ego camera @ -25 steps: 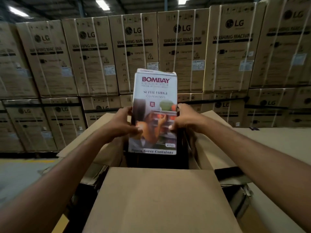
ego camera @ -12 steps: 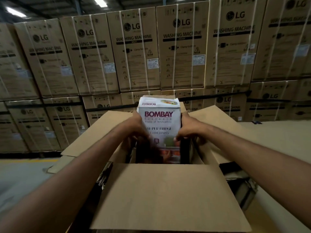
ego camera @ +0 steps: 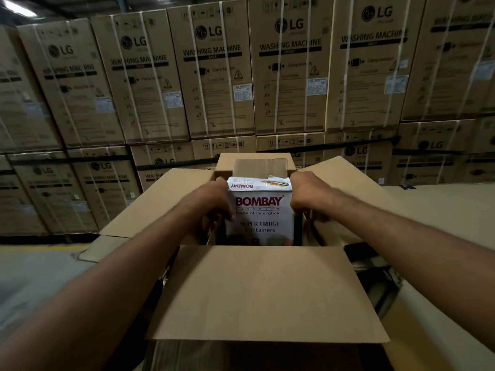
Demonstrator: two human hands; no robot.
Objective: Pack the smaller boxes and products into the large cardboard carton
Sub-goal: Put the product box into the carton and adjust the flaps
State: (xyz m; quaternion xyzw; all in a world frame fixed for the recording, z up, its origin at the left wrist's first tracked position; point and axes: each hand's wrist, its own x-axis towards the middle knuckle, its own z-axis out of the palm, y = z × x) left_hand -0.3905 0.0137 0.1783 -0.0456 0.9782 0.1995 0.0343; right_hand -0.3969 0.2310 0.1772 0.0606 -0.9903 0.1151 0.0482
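A white Bombay "Super Fridge Containers" box [ego camera: 259, 210] stands upright, sunk about halfway into the large brown cardboard carton [ego camera: 265, 293], whose four flaps are folded outward. My left hand [ego camera: 211, 202] grips the box's left edge and my right hand [ego camera: 308, 199] grips its right edge, fingers curled round the sides. The box's lower half is hidden behind the carton's near flap. A brown inner flap or another cardboard piece [ego camera: 259, 167] stands just behind the box.
A wall of stacked LG washing machine cartons [ego camera: 289, 70] fills the background. Grey warehouse floor with a yellow line [ego camera: 40, 249] lies at left. A flat cardboard surface [ego camera: 442, 210] extends at right. Dark wrapped material [ego camera: 380, 279] sits beside the carton's right side.
Both hands have lowered the Bombay box from above the carton down into it; its printed picture is now below the rim. The view has tilted slightly downward.
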